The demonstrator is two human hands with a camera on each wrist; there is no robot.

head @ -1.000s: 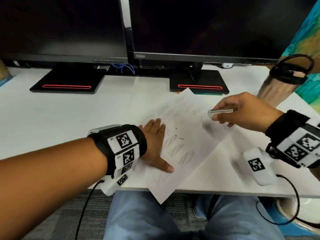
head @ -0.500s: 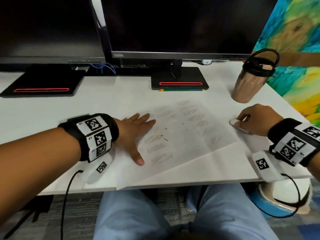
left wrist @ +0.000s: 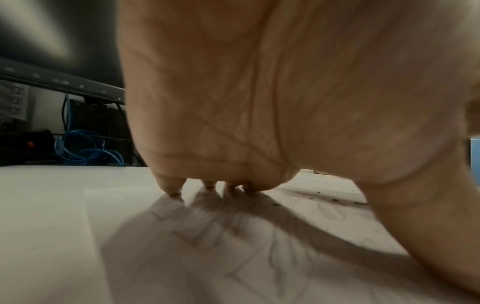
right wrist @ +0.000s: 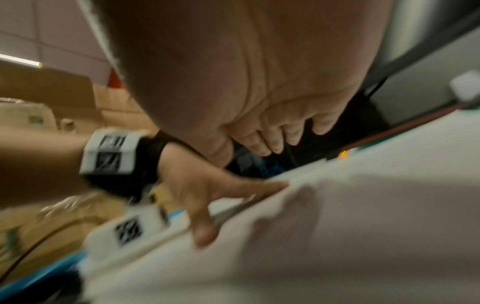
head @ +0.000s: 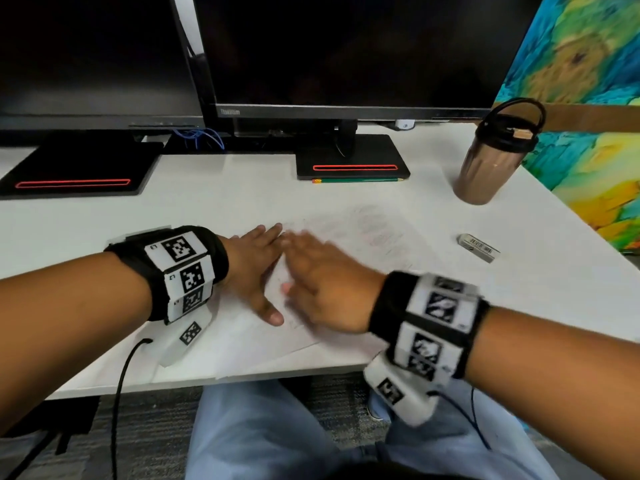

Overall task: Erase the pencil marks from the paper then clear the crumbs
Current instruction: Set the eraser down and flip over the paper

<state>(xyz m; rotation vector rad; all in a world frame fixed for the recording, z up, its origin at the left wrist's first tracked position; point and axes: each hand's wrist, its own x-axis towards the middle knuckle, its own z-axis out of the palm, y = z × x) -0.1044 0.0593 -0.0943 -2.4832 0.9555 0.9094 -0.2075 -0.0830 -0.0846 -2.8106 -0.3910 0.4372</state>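
— What's changed since half a second ago?
— The right hand (head: 329, 289) has let go of the eraser (head: 479, 248), which now lies at right centre on the desk (head: 242, 209), and moved onto the paper (head: 374, 233) at centre.
— Its fingers?
— Blurred, stretched out, holding nothing.
— The left hand (head: 254, 268)?
— Flat, fingers (left wrist: 171, 188) spread, pressing the paper's left part.
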